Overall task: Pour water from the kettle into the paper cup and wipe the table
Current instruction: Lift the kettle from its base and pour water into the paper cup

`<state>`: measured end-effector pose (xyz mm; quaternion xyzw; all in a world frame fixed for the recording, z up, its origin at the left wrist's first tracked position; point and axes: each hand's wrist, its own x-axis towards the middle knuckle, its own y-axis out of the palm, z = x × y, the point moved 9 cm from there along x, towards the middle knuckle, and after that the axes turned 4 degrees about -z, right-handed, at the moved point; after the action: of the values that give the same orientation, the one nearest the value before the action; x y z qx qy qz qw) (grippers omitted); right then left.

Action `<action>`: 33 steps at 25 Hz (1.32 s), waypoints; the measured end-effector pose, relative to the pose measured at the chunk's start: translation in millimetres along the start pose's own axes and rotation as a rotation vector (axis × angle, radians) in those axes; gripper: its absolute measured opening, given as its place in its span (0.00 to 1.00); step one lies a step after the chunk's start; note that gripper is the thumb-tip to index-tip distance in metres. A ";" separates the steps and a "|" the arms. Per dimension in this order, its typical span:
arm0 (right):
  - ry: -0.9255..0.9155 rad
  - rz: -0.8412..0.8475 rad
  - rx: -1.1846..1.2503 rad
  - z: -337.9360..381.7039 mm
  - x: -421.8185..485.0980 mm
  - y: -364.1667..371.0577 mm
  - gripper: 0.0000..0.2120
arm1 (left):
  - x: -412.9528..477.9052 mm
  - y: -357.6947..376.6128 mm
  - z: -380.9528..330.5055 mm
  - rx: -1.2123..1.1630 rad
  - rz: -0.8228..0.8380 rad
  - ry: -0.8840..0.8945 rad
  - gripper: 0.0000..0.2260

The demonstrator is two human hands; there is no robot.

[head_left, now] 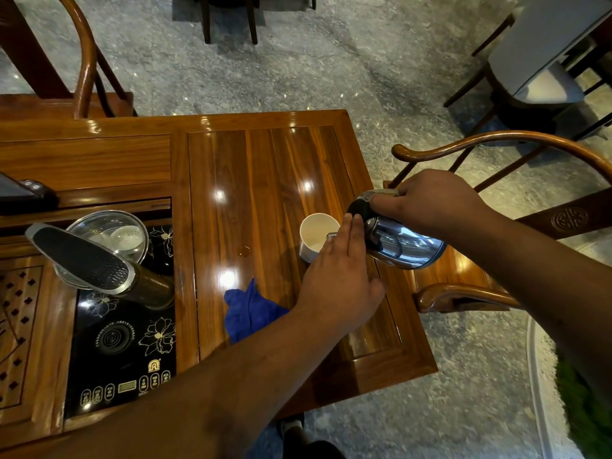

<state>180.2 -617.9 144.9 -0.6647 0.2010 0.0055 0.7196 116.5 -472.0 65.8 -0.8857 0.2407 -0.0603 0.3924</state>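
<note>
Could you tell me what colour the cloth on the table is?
The cloth is blue, seen in the head view.

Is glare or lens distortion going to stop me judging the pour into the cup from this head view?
Head view: bright ceiling-light glare spots dot the glossy table, none over the paper cup; the kettle mirrors the room; the left hand hides the spout, so no stream shows; wide-angle bending curves the edges; the right hand is sharp, the bottom corner blurred.
</note>
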 end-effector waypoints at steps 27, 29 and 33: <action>-0.473 -0.028 -0.587 48.4 2.9 -3.1 0.28 | 1.6 -4.6 1.5 -0.020 -0.037 0.019 0.43; -0.491 -0.036 -0.621 49.4 1.1 -5.5 0.24 | 2.2 -4.7 1.2 -0.020 -0.038 0.019 0.43; -0.468 -0.052 -0.630 49.8 1.9 -5.3 0.19 | 3.0 -4.2 1.4 -0.021 -0.033 0.010 0.44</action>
<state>197.4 -571.3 151.2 -0.8388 0.0032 0.2000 0.5064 121.2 -470.0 67.7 -0.8934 0.2285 -0.0686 0.3806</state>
